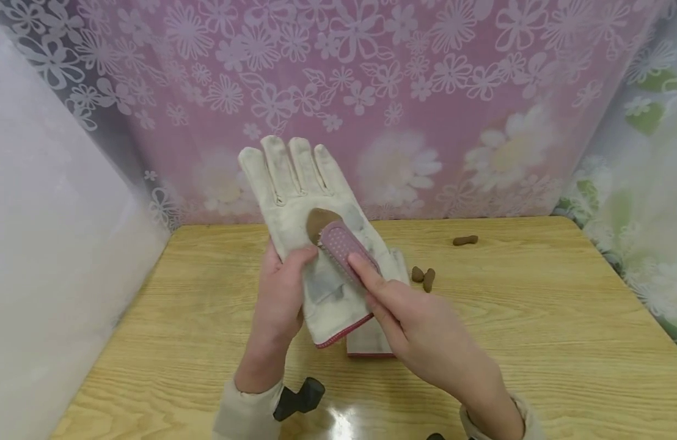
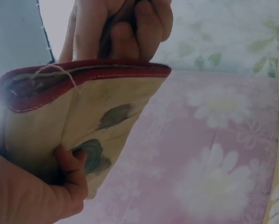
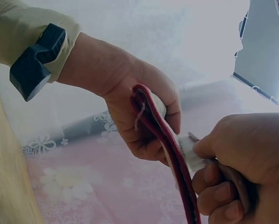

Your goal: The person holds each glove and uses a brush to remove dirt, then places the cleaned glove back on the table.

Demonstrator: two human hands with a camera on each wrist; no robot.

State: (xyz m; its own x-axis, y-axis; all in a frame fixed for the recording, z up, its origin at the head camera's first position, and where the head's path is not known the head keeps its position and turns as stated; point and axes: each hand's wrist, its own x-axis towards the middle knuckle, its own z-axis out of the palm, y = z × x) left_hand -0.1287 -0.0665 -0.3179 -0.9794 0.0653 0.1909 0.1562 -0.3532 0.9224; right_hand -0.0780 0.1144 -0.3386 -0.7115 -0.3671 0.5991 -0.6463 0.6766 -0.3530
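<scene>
A cream work glove [image 1: 294, 226] with grey smudges, a brown patch [image 1: 321, 221] and a red-trimmed cuff is raised above the table, fingers pointing up. My left hand [image 1: 280, 287] grips its left side, thumb on the front; the left wrist view shows that hand [image 2: 41, 186] below the cuff. My right hand [image 1: 421, 324] holds a pink brush [image 1: 346, 250] with dotted back against the glove beside the brown patch. White bristles [image 3: 191, 154] touch the glove in the right wrist view, where my right hand [image 3: 242, 172] curls round the brush.
Another cream glove [image 1: 371, 339] lies on the wooden table [image 1: 195, 318] beneath the raised one. Small brown lumps [image 1: 429, 280] and a brown stick-shaped piece [image 1: 465, 240] lie to the right. A flowered pink curtain [image 1: 338, 91] hangs behind the table.
</scene>
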